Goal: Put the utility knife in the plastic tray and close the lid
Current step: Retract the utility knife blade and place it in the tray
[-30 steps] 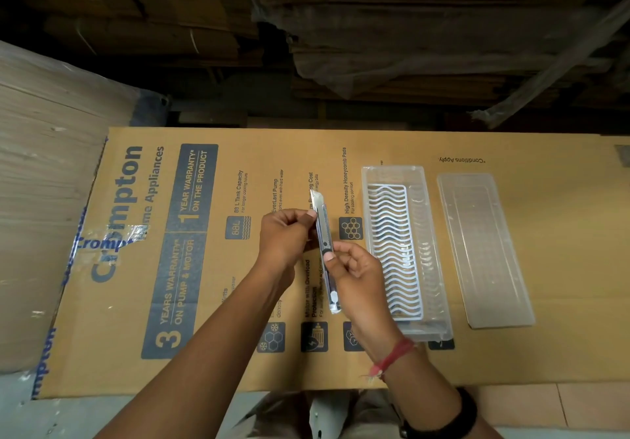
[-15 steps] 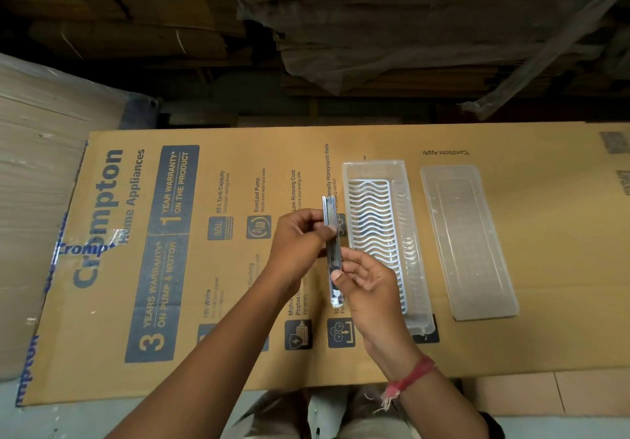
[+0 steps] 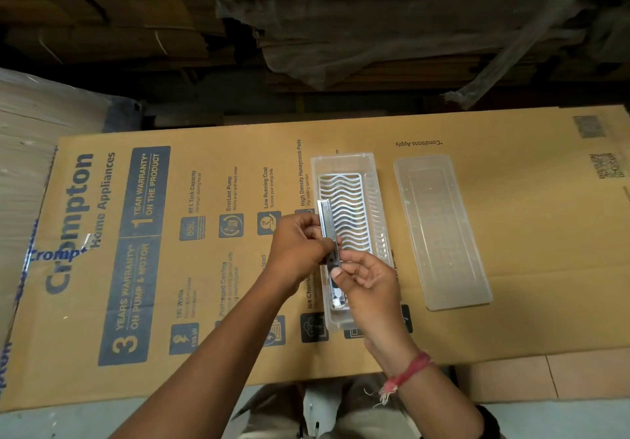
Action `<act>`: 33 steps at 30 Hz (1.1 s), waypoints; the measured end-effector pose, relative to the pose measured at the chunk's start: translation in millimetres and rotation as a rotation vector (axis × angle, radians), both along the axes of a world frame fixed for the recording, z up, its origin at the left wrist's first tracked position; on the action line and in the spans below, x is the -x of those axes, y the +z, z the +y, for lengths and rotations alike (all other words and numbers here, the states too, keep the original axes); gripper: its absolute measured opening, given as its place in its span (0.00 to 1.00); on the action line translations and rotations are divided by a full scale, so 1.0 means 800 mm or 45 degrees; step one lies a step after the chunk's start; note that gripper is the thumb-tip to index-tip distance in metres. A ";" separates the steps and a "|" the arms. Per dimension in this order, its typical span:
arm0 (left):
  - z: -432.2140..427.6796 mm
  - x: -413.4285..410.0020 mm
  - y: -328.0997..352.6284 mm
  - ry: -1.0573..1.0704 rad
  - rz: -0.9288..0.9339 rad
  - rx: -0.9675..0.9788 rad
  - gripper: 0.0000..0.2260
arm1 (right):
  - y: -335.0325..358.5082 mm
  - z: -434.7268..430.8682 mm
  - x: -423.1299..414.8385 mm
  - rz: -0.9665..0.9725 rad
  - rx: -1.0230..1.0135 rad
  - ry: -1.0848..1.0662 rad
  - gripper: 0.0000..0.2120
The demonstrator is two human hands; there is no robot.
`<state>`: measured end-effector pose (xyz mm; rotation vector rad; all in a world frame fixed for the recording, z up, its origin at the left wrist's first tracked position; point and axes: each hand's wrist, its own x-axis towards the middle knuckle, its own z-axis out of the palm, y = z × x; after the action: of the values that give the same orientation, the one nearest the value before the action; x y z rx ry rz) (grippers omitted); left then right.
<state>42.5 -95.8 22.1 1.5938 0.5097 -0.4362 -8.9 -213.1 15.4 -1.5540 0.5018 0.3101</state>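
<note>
While both hands hold the utility knife (image 3: 329,247) just above the near left edge of the plastic tray (image 3: 373,179), nothing is stowed yet. The left hand (image 3: 296,247) pinches its middle; the right hand (image 3: 370,281) grips the handle end, nearest me. Beyond, the tray's wavy grid sits bare. At two o'clock the lid (image 3: 443,230) lies apart on the cardboard sheet (image 3: 511,302), still to be fitted.

Silver utility knife (image 3: 330,244) held lengthwise above the clear plastic tray (image 3: 371,179), over its left wall; translucent lid (image 3: 443,234) lies flat, just right of it.
</note>
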 end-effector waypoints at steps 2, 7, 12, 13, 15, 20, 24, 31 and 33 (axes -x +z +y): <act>-0.009 0.000 0.000 -0.007 0.008 -0.019 0.11 | -0.004 -0.005 -0.001 0.006 0.029 -0.013 0.16; -0.026 0.000 -0.004 -0.002 0.026 -0.116 0.14 | -0.006 -0.019 0.000 -0.005 0.325 0.121 0.06; -0.037 0.001 -0.008 -0.025 -0.008 -0.193 0.12 | 0.015 -0.033 -0.009 -0.184 0.759 0.414 0.08; -0.039 0.003 -0.010 -0.044 -0.023 -0.195 0.11 | 0.016 -0.034 -0.010 -0.203 0.845 0.454 0.07; -0.044 0.005 -0.014 -0.068 -0.061 -0.192 0.08 | 0.015 -0.034 -0.014 -0.208 0.981 0.516 0.06; -0.045 0.005 -0.006 -0.010 -0.234 -0.523 0.17 | 0.018 -0.027 -0.036 -0.119 1.164 0.635 0.06; -0.032 0.006 -0.007 -0.009 -0.363 -0.693 0.12 | 0.011 -0.012 -0.057 -0.060 1.208 0.713 0.01; -0.026 0.008 -0.011 -0.019 -0.395 -0.720 0.11 | -0.008 -0.003 -0.069 0.020 1.323 0.826 0.08; -0.026 0.007 -0.011 -0.025 -0.392 -0.724 0.11 | -0.009 -0.003 -0.069 0.028 1.330 0.830 0.08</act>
<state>37.1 -116.2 12.9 2.1681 0.3985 -0.0486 46.0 -215.5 8.5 -2.7335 0.1294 0.6155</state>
